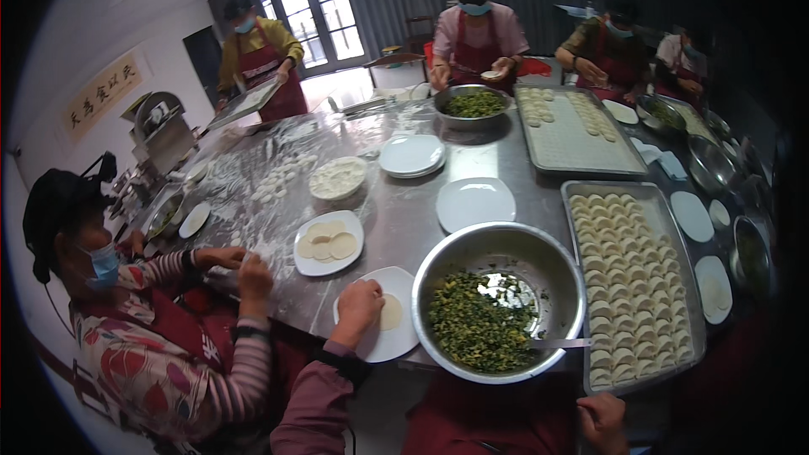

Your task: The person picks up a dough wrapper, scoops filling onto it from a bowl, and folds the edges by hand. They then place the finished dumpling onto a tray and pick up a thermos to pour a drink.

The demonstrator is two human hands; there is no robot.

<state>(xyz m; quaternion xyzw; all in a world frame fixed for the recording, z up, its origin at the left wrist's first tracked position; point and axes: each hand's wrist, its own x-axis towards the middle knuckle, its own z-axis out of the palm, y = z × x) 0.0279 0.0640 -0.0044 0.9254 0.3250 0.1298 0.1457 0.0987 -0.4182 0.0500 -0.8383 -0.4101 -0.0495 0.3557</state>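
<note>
My left hand (360,311) is over a white plate (387,349), its curled fingers at the edge of a round dough wrapper (391,313). Whether they pinch the wrapper is hidden. To the right stands a large steel bowl (436,363) of chopped green and yellow filling (480,322). A flat metal utensil (562,343) reaches from the filling over the bowl's rim. My right hand (603,420), fingers curled and nothing visible in them, is by the near edge of a metal tray (692,322). Rows of folded dumplings (632,291) fill much of this tray.
A plate of stacked wrappers (328,244), a bowl of flour (338,178) and white plates (477,203) stand ahead. Dough pieces (281,180) lie on the floured metal table (392,215). A co-worker (183,328) sits close on my left; several others work across the table.
</note>
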